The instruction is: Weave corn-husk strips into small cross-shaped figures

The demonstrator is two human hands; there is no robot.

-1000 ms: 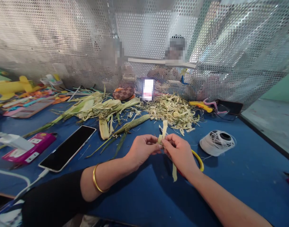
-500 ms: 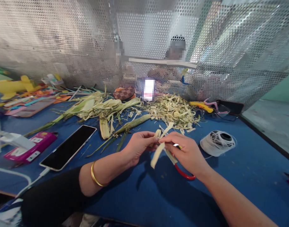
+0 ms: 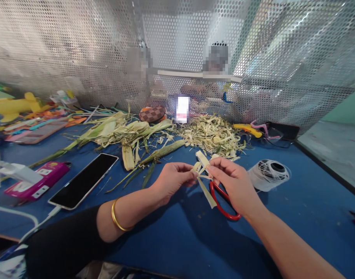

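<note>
Pale corn husk strips [image 3: 207, 192] cross and loop between my two hands above the blue table [image 3: 177, 240]. My left hand [image 3: 174, 179] pinches the crossing between thumb and fingertips. My right hand [image 3: 234, 184] is closed on a strip of the same husk, just right of the crossing. One strip end points up and away, another hangs down toward me. Beneath my right hand lie scissors with red handles [image 3: 225, 209]; their blades are mostly hidden by the hand and husk. To the right stands a spool of white thread [image 3: 269, 176].
Behind my hands lie a heap of husk shreds [image 3: 214, 133] and whole corn husks [image 3: 119, 131]. A phone [image 3: 84, 180] on a cable and a magenta power strip [image 3: 39, 180] are at left. A perforated metal screen [image 3: 177, 42] closes the back, with people behind it.
My right hand has shifted slightly right, away from my left hand. The strip that hung in front now points up and away, and more of the scissors' red handles shows.
</note>
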